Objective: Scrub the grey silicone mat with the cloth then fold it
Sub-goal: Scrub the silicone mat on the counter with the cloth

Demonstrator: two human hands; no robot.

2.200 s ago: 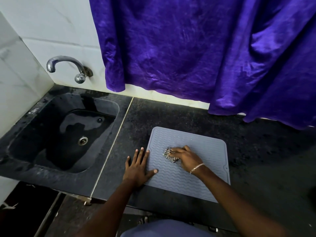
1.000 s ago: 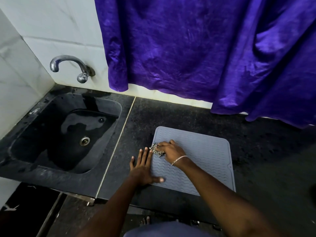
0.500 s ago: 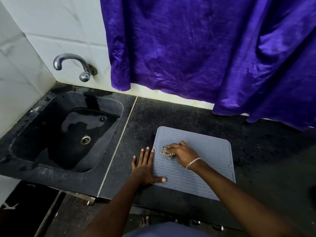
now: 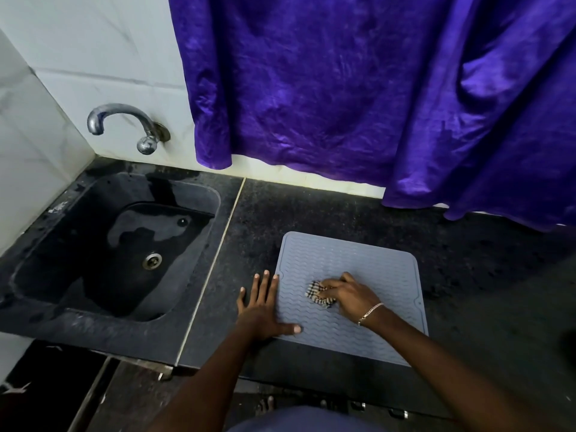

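Checked cloth (image 4: 316, 295), gripped in curled fingers of the right hand (image 4: 350, 296), sat on the grey silicone mat (image 4: 358, 257) (flat on the black countertop (image 4: 467, 275)); left hand (image 4: 260, 310) lay spread flat, thumb on the mat's edge

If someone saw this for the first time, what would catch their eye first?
A big purple curtain hangs across the top of the view, behind the dark counter. Below it a grey silicone mat lies flat on the counter; the right hand grips a small checked cloth on it while the left hand presses flat at its left edge. Left of that sits a black sink under a metal tap.
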